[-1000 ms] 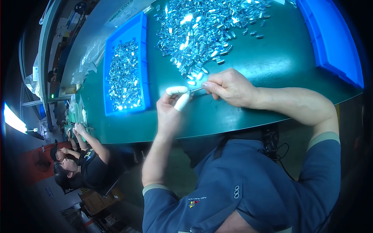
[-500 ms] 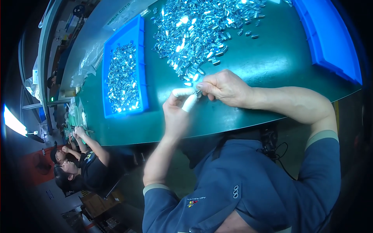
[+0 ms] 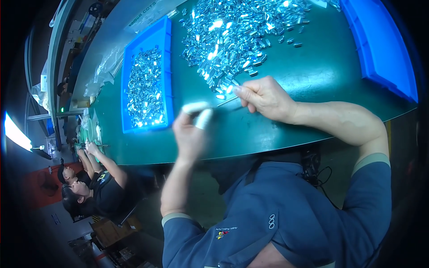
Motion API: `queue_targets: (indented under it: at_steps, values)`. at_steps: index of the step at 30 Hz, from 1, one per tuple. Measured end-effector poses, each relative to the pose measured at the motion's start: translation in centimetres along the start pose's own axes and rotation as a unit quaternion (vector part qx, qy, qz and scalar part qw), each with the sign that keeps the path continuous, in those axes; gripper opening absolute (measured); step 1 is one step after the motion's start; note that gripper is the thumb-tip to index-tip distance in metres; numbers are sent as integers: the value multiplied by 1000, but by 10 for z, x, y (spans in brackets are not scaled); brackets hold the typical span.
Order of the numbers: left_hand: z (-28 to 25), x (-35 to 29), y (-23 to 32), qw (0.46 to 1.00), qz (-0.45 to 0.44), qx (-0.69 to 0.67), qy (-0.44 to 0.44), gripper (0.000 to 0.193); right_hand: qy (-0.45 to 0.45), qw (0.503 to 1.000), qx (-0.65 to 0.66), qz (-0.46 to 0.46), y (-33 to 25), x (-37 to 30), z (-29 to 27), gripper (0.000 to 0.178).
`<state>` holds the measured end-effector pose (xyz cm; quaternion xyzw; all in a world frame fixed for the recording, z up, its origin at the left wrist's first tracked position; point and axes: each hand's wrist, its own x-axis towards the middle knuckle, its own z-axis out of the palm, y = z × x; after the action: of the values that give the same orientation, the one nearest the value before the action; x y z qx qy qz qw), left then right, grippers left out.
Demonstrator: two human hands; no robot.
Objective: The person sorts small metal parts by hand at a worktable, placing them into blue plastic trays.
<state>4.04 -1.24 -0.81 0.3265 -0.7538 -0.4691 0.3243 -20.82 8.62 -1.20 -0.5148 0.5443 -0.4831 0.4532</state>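
My right hand [image 3: 268,100] grips a thin metal rod [image 3: 228,102] between thumb and fingers, its tip pointing left over the table. Left of the rod's tip is my left hand [image 3: 191,131], blurred by motion, with white finger cots [image 3: 196,107] on thumb and index finger. Those two fingertips come together in a pinch; what they hold, if anything, is too smeared to make out. Just beyond the rod spreads a large heap of small shiny metal pieces [image 3: 232,40] on the green table [image 3: 295,120].
A blue tray [image 3: 169,85] with many similar metal pieces stands to the left. Another blue tray [image 3: 384,44] lies at the far right. Clear plastic bags [image 3: 105,67] rest along the left side. Two other people [image 3: 96,187] work farther left.
My left hand has moved left, away from my right hand, toward the left tray. The rod in my right hand, hidden before between the hands, now shows.
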Motion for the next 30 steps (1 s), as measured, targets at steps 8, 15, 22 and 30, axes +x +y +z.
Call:
queue_targets:
  at_steps: [8,15,22,30]
  values:
    - [-97,61,5,878,130,421,187,25,64,997,51,-15,1,2,2,50]
    - [10,30,17,922,164,343,-78,32,85,995,56,-9,2,3,2,47]
    - [20,23,15,931,173,317,-55,29,72,997,33,-17,5,4,2,40]
    - [13,14,2,969,116,213,-41,19,48,998,-25,-22,8,4,5,25]
